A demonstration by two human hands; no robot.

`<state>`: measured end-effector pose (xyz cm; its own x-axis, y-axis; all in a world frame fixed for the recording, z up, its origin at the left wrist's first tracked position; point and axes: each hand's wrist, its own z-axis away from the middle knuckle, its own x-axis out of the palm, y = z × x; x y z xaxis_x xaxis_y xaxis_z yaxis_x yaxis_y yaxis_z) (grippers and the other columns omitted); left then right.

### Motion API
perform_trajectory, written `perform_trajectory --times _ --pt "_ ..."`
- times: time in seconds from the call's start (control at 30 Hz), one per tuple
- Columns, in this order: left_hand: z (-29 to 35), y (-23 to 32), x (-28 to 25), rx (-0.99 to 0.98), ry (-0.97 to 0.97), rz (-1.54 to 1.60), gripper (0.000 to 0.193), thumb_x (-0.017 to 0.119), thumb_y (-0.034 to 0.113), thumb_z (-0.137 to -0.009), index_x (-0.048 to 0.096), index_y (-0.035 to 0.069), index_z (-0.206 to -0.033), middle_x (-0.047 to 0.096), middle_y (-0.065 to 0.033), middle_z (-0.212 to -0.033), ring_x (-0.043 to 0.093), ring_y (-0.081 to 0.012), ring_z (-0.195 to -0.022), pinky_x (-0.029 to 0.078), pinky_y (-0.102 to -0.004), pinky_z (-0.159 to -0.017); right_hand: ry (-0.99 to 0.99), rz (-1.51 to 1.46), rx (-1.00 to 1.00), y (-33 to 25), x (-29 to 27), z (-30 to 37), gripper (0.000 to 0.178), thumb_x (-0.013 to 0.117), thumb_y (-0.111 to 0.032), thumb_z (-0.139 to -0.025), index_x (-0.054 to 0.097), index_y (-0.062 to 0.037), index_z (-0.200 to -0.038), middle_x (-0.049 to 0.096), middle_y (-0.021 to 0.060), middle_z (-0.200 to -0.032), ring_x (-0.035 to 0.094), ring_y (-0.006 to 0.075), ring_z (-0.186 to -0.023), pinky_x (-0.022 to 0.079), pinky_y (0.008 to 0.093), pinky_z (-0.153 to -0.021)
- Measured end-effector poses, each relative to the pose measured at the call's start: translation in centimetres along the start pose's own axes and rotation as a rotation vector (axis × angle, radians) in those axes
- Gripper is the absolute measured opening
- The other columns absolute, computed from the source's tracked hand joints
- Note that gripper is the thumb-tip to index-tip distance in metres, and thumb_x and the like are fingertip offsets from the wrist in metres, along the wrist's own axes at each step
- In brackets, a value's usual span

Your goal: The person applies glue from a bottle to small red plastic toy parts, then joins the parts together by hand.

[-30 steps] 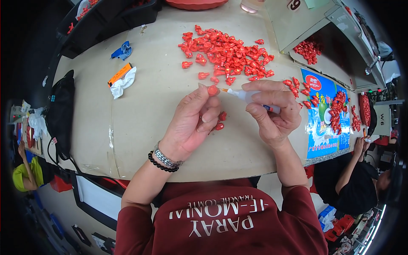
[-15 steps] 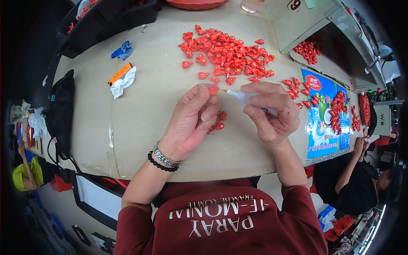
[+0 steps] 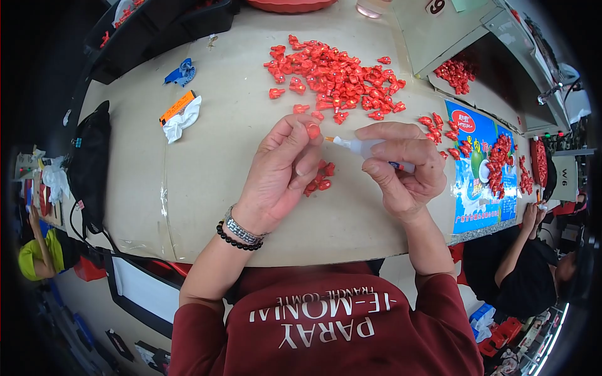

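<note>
My left hand (image 3: pixel 276 169) pinches a small red plastic piece (image 3: pixel 313 130) between thumb and fingertips, raised above the table. Closed around a small translucent white squeeze bottle (image 3: pixel 359 146) is my right hand (image 3: pixel 407 169). The bottle lies nearly level, and its thin orange-brown nozzle points left at the red piece, with a small gap between them. Under and beside my left fingers, a few red pieces (image 3: pixel 323 184) rest on the table, partly hidden by the hand. A large heap of similar red pieces (image 3: pixel 338 78) spreads beyond both hands.
Farther left lie an orange packet with white tissue (image 3: pixel 182 119) and a crumpled blue scrap (image 3: pixel 182 73). A black bin (image 3: pixel 157 37) stands at the far left. To the right are a blue printed sheet (image 3: pixel 467 200) bearing red pieces and a grey metal cabinet (image 3: pixel 451 31). A co-worker (image 3: pixel 514 269) sits at right.
My right hand and the bottle have shifted slightly right, so the nozzle tip sits a little farther from the red piece. My left hand has moved slightly left and up, still pinching it.
</note>
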<state>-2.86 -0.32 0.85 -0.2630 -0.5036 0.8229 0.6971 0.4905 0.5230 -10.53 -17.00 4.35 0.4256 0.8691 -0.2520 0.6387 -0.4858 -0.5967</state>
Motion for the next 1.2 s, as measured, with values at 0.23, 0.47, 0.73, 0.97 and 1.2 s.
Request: perform_trajectory --times 0.23,0.47,0.73,0.97,1.2 --pt "-0.06 0.03 -0.05 0.009 0.006 0.003 0.022 0.047 0.025 -0.099 0.053 0.006 -0.108 0.055 -0.0024 -0.087 0.036 -0.0036 -0.053 0.027 -0.0159 -0.039 -0.021 0.016 -0.027 0.42 0.17 0.01 0.023 0.074 0.004 -0.069 0.059 0.0030 -0.087 0.067 0.0178 -0.088 0.064 0.0208 -0.069 0.049 0.0267 -0.054" --pt "-0.10 0.10 -0.04 0.006 0.018 0.013 0.021 0.047 0.024 -0.099 0.053 0.006 -0.108 0.055 -0.0027 -0.087 0.037 -0.0036 -0.053 0.027 -0.0161 -0.039 -0.029 0.014 0.000 0.65 0.04 -0.01 0.022 0.074 0.003 -0.070 0.059 0.0030 -0.086 0.066 0.0188 -0.090 0.063 0.0180 -0.066 0.049 0.0260 -0.053" --pt "-0.15 0.03 -0.39 -0.022 0.017 0.034 0.023 0.049 0.025 -0.098 0.055 0.004 -0.100 0.057 -0.0042 -0.086 0.039 -0.0040 -0.052 0.029 -0.0165 -0.038 -0.015 0.054 -0.070 0.97 0.03 -0.12 0.023 0.073 0.006 -0.069 0.059 0.0036 -0.086 0.066 0.0187 -0.089 0.064 0.0203 -0.068 0.050 0.0272 -0.055" --pt "-0.10 0.14 -0.51 -0.035 0.029 0.024 0.024 0.049 0.025 -0.098 0.056 0.003 -0.096 0.056 -0.0037 -0.082 0.039 -0.0040 -0.051 0.029 -0.0171 -0.037 0.004 0.031 -0.006 0.56 0.18 -0.04 0.023 0.073 0.006 -0.068 0.059 0.0035 -0.086 0.067 0.0184 -0.086 0.064 0.0227 -0.070 0.050 0.0283 -0.055" --pt "-0.05 0.10 -0.44 -0.045 0.016 0.025 0.025 0.048 0.025 -0.098 0.056 0.002 -0.096 0.055 -0.0031 -0.078 0.038 -0.0041 -0.050 0.027 -0.0174 -0.037 0.000 0.047 0.003 0.63 -0.11 -0.03 0.021 0.071 0.006 -0.070 0.058 0.0035 -0.087 0.067 0.0185 -0.088 0.064 0.0215 -0.072 0.049 0.0276 -0.056"
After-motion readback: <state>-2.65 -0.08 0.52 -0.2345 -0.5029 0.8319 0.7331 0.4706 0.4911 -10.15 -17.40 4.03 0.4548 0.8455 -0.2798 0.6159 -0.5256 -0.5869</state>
